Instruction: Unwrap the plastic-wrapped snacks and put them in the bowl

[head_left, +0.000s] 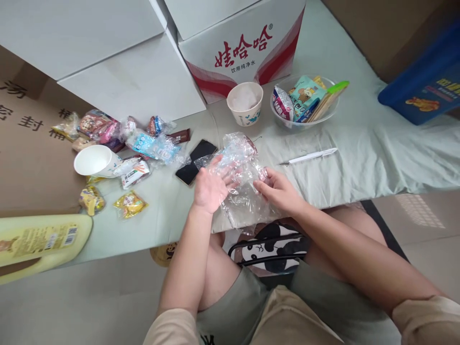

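A crumpled clear plastic bag (241, 158) lies at the near edge of the pale green cloth-covered table (359, 158). My left hand (212, 184) lies flat against the bag, palm up, with its fingers stretched out inside or under the film. My right hand (278, 189) is closed in a pinch on the bag's right edge, where a small pinkish wrapped piece (263, 173) shows at the fingertips. A black phone (197, 161) lies just left of the bag.
A paper cup (245, 103) and a clear bowl of snack packets (305, 101) stand behind, with a white pen (311, 156) nearer. Loose wrapped snacks (143, 143), another white cup (94, 160), white cartons (237, 43), a blue box (424, 81) and a yellow bottle (39, 242) surround.
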{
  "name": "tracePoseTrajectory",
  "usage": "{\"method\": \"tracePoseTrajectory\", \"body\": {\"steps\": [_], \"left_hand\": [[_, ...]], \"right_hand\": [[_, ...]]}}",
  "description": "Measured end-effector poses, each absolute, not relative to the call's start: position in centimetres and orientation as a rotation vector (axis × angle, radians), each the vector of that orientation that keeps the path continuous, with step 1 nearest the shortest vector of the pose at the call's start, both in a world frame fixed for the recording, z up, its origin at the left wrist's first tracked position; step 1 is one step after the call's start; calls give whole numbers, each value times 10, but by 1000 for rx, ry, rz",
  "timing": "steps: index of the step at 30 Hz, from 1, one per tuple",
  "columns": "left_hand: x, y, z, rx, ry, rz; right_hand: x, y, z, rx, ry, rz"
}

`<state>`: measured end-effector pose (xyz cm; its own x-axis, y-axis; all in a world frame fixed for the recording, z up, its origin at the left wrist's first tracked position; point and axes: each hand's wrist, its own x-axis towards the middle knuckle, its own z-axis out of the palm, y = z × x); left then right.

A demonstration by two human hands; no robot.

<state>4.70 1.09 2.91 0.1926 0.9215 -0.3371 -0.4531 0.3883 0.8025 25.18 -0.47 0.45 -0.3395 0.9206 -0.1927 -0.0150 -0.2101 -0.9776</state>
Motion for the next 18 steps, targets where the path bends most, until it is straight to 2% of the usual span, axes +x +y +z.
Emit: {"method": "tracePoseTrajectory", "body": {"steps": [4, 9, 12, 15, 18], "left_hand": [[59, 14, 20, 654, 1123, 885], [56, 15, 21, 710, 1100, 1025], [55, 11, 22, 740, 962, 993], [57, 5, 20, 811, 943, 889], [60, 1, 19, 877, 979, 837]], "right_hand": [[257, -2, 3, -1332, -1358, 1420], [264, 1, 6, -1316, -1260, 1619], [261, -1, 7, -1236, -1491, 1587], [256, -5, 8, -1294, -1817, 1373], [255, -7, 8, -1276, -1880, 1314]]}}
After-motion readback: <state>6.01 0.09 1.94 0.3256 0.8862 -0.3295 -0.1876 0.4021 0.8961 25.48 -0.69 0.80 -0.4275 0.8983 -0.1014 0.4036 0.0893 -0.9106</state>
